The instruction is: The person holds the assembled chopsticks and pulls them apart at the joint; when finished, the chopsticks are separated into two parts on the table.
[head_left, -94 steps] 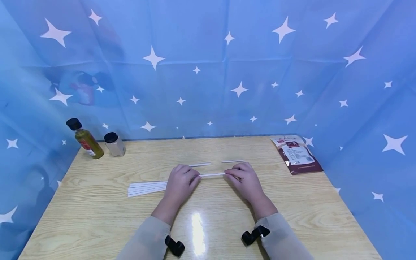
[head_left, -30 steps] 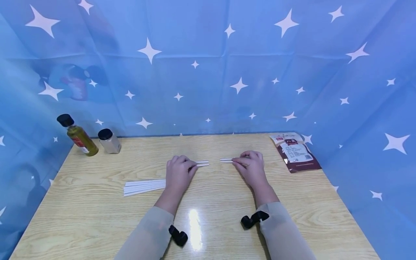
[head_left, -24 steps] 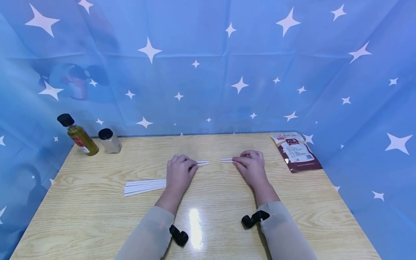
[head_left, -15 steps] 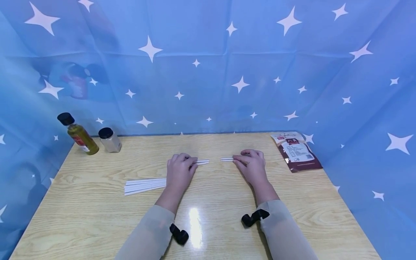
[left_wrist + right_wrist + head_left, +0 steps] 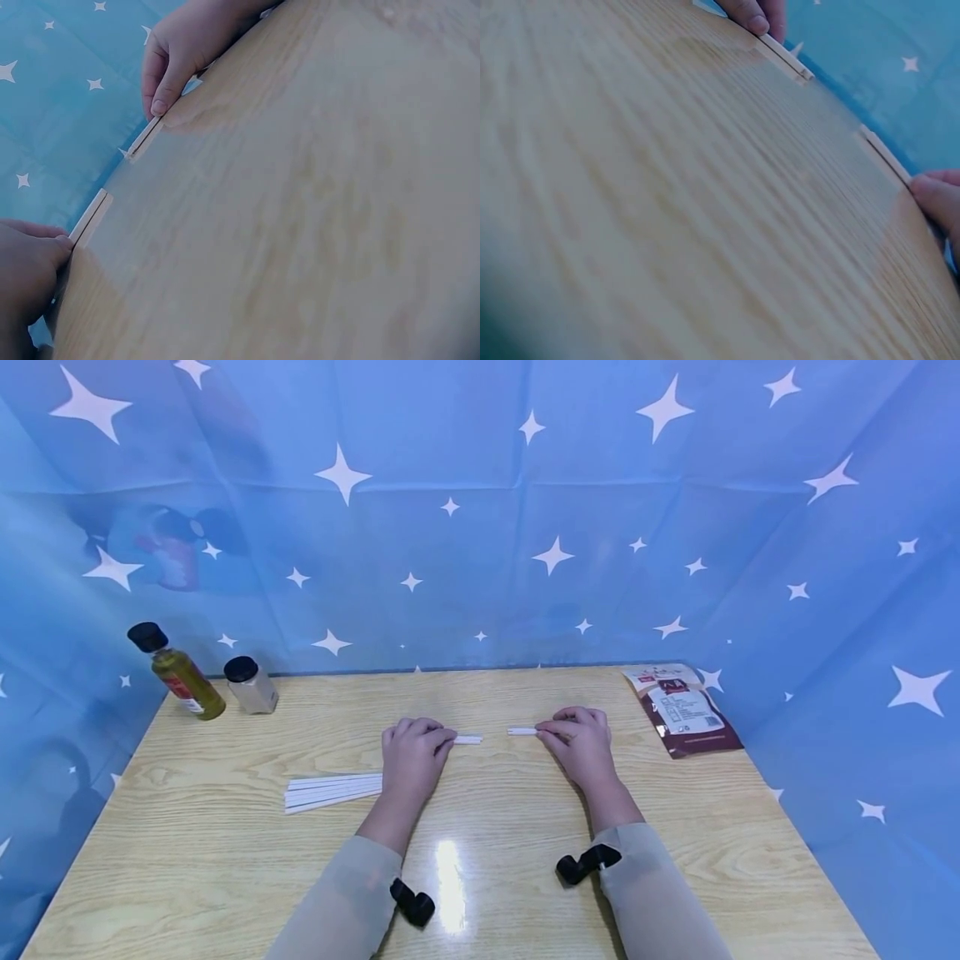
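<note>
My left hand (image 5: 414, 758) pinches short white sticks (image 5: 469, 740) between thumb and fingers, low at the tabletop, with their ends poking out to the right. Opposite it, my right hand (image 5: 583, 747) pinches a matching white pair (image 5: 521, 732) whose ends point left. A gap of bare wood separates the two sets, which lie roughly in line. In the left wrist view the left-hand sticks (image 5: 88, 216) and right-hand sticks (image 5: 144, 140) lie along the board; their gripped ends are hidden by fingers. Beside the left wrist lies a fan of several longer white sticks (image 5: 330, 791), partly covered.
At the back left stand a black-capped oil bottle (image 5: 186, 681) and a small black-lidded jar (image 5: 252, 687). A brown and white food pouch (image 5: 684, 714) lies at the back right. A blue star-patterned curtain (image 5: 480, 568) rises behind the wooden table (image 5: 510, 827).
The single stick that spanned both hands is now parted by a gap. Both hands moved away from the body to the sticks lying there, and each pair has closed up side by side.
</note>
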`<action>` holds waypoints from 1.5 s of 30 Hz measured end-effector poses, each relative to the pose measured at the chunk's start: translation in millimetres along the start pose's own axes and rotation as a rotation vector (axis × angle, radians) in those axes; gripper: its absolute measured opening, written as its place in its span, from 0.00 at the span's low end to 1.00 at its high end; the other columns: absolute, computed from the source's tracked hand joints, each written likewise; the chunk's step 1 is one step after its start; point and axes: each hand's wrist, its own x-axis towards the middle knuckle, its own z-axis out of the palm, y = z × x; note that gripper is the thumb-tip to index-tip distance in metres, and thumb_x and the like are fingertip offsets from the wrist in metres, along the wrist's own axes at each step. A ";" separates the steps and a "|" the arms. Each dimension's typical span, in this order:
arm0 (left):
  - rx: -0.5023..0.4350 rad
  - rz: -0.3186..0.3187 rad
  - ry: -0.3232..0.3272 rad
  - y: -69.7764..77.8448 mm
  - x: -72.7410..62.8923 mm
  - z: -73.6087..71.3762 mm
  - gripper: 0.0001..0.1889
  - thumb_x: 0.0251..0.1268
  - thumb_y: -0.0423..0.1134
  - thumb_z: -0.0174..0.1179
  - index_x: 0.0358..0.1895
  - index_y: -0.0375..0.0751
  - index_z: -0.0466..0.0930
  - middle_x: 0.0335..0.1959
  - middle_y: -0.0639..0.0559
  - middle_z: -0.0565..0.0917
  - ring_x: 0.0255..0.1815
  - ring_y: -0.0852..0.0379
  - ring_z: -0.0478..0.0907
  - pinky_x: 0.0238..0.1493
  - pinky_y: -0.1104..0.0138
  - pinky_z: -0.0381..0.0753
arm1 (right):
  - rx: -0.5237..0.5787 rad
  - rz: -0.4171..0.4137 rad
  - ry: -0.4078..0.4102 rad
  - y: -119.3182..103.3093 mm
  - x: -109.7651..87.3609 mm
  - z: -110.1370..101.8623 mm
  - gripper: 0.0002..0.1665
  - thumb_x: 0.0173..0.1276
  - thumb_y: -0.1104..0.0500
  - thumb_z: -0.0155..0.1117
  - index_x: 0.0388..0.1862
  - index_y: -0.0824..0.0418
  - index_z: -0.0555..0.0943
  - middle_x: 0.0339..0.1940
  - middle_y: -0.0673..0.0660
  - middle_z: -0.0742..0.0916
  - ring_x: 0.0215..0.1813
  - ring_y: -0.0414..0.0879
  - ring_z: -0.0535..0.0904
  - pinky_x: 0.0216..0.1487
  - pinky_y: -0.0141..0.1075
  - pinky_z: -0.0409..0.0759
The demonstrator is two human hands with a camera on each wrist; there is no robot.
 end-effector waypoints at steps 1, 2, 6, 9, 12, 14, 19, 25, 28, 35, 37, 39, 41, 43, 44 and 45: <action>-0.002 0.000 0.002 0.1 -0.2 -0.1 0.06 0.69 0.42 0.75 0.45 0.56 0.95 0.48 0.54 0.90 0.52 0.47 0.81 0.59 0.43 0.73 | 0.003 -0.001 -0.001 -0.2 -0.4 -0.4 0.06 0.71 0.55 0.78 0.45 0.50 0.95 0.55 0.59 0.86 0.62 0.62 0.70 0.65 0.61 0.63; -0.004 -0.001 0.002 0.2 -0.2 0.0 0.06 0.69 0.42 0.75 0.46 0.56 0.95 0.48 0.53 0.90 0.52 0.47 0.81 0.59 0.44 0.73 | 0.006 0.000 -0.002 -0.2 -0.8 -0.6 0.06 0.71 0.55 0.78 0.45 0.50 0.95 0.54 0.59 0.86 0.62 0.61 0.70 0.65 0.61 0.63; 0.012 -0.004 -0.005 1.4 -0.1 -0.5 0.06 0.70 0.43 0.75 0.46 0.55 0.95 0.47 0.54 0.90 0.52 0.48 0.81 0.58 0.46 0.74 | 0.028 0.004 -0.011 -1.5 -2.5 -3.0 0.07 0.71 0.55 0.78 0.45 0.51 0.95 0.54 0.59 0.85 0.62 0.62 0.70 0.65 0.61 0.63; 0.021 -0.012 -0.018 2.6 0.1 -1.3 0.05 0.71 0.43 0.74 0.46 0.55 0.95 0.47 0.55 0.89 0.52 0.49 0.81 0.56 0.47 0.75 | 0.035 0.015 -0.024 -2.4 -3.2 -4.7 0.07 0.71 0.54 0.78 0.46 0.51 0.95 0.57 0.60 0.85 0.64 0.63 0.69 0.67 0.61 0.61; 0.020 -0.020 -0.027 3.4 0.2 -1.7 0.05 0.72 0.43 0.73 0.46 0.53 0.95 0.46 0.55 0.89 0.52 0.50 0.81 0.56 0.49 0.76 | 0.032 0.033 -0.036 -2.6 -3.1 -5.2 0.08 0.72 0.53 0.77 0.47 0.51 0.94 0.60 0.61 0.83 0.66 0.63 0.68 0.69 0.61 0.59; 0.018 -0.023 -0.028 3.3 0.2 -1.6 0.05 0.72 0.43 0.73 0.46 0.52 0.95 0.46 0.55 0.89 0.51 0.50 0.81 0.54 0.50 0.77 | 0.029 0.040 -0.039 -2.2 -3.2 -4.9 0.08 0.72 0.53 0.77 0.47 0.51 0.94 0.61 0.61 0.83 0.68 0.64 0.67 0.70 0.62 0.58; 0.011 -0.026 -0.032 2.4 0.3 -0.2 0.05 0.73 0.44 0.72 0.46 0.52 0.95 0.46 0.55 0.90 0.50 0.51 0.81 0.52 0.53 0.78 | 0.027 0.027 -0.030 -1.3 -3.9 -4.1 0.08 0.72 0.53 0.78 0.46 0.52 0.94 0.61 0.62 0.83 0.67 0.64 0.67 0.70 0.63 0.58; -0.001 -0.041 -0.035 2.3 0.7 -1.1 0.05 0.72 0.44 0.73 0.44 0.51 0.95 0.45 0.54 0.90 0.50 0.51 0.82 0.53 0.52 0.78 | 0.029 0.028 -0.037 -1.9 -3.6 -4.3 0.08 0.73 0.52 0.77 0.46 0.51 0.94 0.59 0.60 0.83 0.67 0.64 0.67 0.71 0.64 0.58; 0.004 -0.049 -0.044 1.4 0.1 -1.8 0.05 0.72 0.45 0.73 0.44 0.51 0.94 0.45 0.55 0.90 0.50 0.51 0.81 0.53 0.52 0.79 | 0.030 0.037 -0.047 -2.6 -3.6 -3.7 0.07 0.73 0.51 0.76 0.45 0.51 0.94 0.59 0.59 0.82 0.67 0.64 0.67 0.71 0.64 0.58; 0.004 -0.051 -0.035 -1.6 -0.5 -2.6 0.04 0.72 0.45 0.73 0.43 0.51 0.94 0.46 0.55 0.90 0.51 0.50 0.82 0.51 0.53 0.79 | 0.033 0.032 -0.055 -4.6 -2.2 -2.2 0.07 0.73 0.50 0.76 0.45 0.50 0.93 0.58 0.59 0.82 0.67 0.64 0.67 0.70 0.64 0.59; -0.001 -0.046 -0.025 -1.7 -1.0 -2.1 0.04 0.71 0.44 0.74 0.43 0.51 0.94 0.45 0.54 0.90 0.50 0.50 0.82 0.50 0.53 0.78 | 0.028 0.035 -0.056 -4.6 -2.2 -2.1 0.07 0.73 0.50 0.76 0.45 0.49 0.93 0.57 0.58 0.82 0.67 0.64 0.67 0.70 0.64 0.59; -0.013 -0.030 -0.001 -1.4 -1.7 -1.3 0.05 0.70 0.44 0.74 0.44 0.50 0.94 0.45 0.53 0.90 0.49 0.49 0.82 0.50 0.52 0.79 | 0.023 0.038 -0.057 -4.2 -2.4 -2.3 0.07 0.73 0.50 0.76 0.45 0.49 0.94 0.57 0.58 0.82 0.67 0.64 0.67 0.70 0.64 0.59; -0.037 -0.007 0.032 -1.0 -2.4 -0.6 0.06 0.70 0.44 0.75 0.44 0.48 0.94 0.44 0.52 0.90 0.48 0.48 0.82 0.49 0.50 0.79 | 0.019 0.036 -0.055 -3.4 -2.7 -2.5 0.07 0.73 0.50 0.76 0.44 0.49 0.94 0.56 0.57 0.82 0.66 0.63 0.67 0.69 0.63 0.59; -0.062 0.021 0.072 -0.9 -2.8 0.1 0.07 0.69 0.43 0.75 0.45 0.47 0.93 0.43 0.51 0.90 0.48 0.46 0.83 0.49 0.48 0.79 | 0.017 0.031 -0.049 -2.3 -3.0 -2.5 0.06 0.72 0.50 0.77 0.44 0.49 0.94 0.55 0.57 0.83 0.65 0.64 0.68 0.69 0.63 0.60; -0.072 0.036 0.093 -0.9 -2.8 0.4 0.07 0.68 0.42 0.75 0.45 0.46 0.93 0.43 0.50 0.90 0.47 0.45 0.83 0.49 0.48 0.79 | 0.018 0.028 -0.044 -1.5 -3.2 -2.4 0.06 0.72 0.50 0.77 0.43 0.49 0.94 0.54 0.58 0.83 0.65 0.64 0.68 0.68 0.63 0.60; -0.083 0.048 0.112 -1.0 -2.8 0.6 0.07 0.68 0.41 0.75 0.45 0.45 0.93 0.42 0.49 0.90 0.47 0.45 0.83 0.49 0.47 0.79 | 0.019 0.024 -0.039 -0.7 -3.2 -2.3 0.06 0.71 0.51 0.78 0.43 0.49 0.95 0.54 0.58 0.83 0.64 0.63 0.68 0.68 0.62 0.60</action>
